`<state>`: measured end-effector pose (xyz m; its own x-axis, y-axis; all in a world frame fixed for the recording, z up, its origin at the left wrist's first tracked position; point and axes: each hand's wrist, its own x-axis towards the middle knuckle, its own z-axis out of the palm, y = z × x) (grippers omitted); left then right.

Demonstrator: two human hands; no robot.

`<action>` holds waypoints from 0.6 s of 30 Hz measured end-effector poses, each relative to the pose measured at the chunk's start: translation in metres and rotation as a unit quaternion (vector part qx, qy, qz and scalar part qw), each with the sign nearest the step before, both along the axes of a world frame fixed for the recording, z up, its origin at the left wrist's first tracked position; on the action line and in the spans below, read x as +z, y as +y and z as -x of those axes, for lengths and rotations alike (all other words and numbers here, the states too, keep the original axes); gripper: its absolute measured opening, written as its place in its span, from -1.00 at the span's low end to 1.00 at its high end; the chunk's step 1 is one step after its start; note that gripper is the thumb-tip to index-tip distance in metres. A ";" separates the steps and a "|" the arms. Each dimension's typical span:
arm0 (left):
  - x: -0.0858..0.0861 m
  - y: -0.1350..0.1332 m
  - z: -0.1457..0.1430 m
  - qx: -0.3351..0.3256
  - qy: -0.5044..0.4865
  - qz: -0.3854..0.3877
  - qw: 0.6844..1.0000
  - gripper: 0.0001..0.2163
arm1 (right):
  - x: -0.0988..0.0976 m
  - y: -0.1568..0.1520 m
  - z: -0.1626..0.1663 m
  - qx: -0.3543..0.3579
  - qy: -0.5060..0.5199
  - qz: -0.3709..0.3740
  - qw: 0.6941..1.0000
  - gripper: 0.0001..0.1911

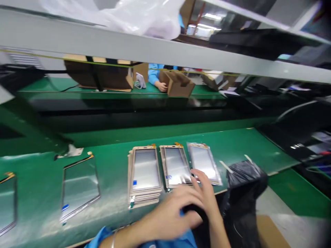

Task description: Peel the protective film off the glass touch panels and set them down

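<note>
My left hand (pixel 176 212), blurred by motion, reaches across in front of the panel stacks; its thumb stands apart from the fingers and nothing shows in it. Partly behind it, my right hand (pixel 207 193) has its fingers apart near the lower edges of the middle and right stacks; whether they touch a panel I cannot tell. The touchscreen panels have pale frames and orange flex tabs. They lie in a left stack (pixel 146 168), a middle stack (pixel 177 165) and a right stack (pixel 203 162) that looks covered in clear film.
Two dark-edged glass panels lie on the green bench, one nearer (pixel 80 187) and one at the left edge (pixel 7 203). A black bag (pixel 244 182) hangs at the front edge, right. A shelf beam (pixel 155 51) crosses above. Beyond, a co-worker's hand (pixel 162 86) touches a cardboard box (pixel 181 85).
</note>
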<state>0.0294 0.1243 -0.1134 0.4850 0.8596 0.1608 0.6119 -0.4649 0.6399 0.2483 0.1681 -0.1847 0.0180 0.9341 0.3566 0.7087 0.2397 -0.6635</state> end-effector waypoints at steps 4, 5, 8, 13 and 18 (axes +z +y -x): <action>-0.040 0.043 -0.029 0.136 0.135 -0.070 0.979 -0.61 | -0.027 0.031 -0.013 -0.060 0.026 0.013 0.998 -0.63; -0.053 0.051 -0.029 0.145 0.160 -0.086 0.973 -0.60 | -0.031 0.038 -0.014 -0.054 0.042 0.030 0.997 -0.63; -0.083 0.063 -0.027 0.156 0.203 -0.118 0.960 -0.53 | -0.035 0.062 -0.011 -0.034 0.087 0.074 0.993 -0.63; -0.100 0.066 -0.030 0.200 0.246 -0.183 0.931 -0.54 | -0.028 0.099 -0.007 -0.017 0.123 0.115 0.986 -0.67; -0.101 0.070 -0.037 0.221 0.243 -0.221 0.918 -0.49 | -0.026 0.121 -0.018 0.007 0.235 0.176 0.956 -0.63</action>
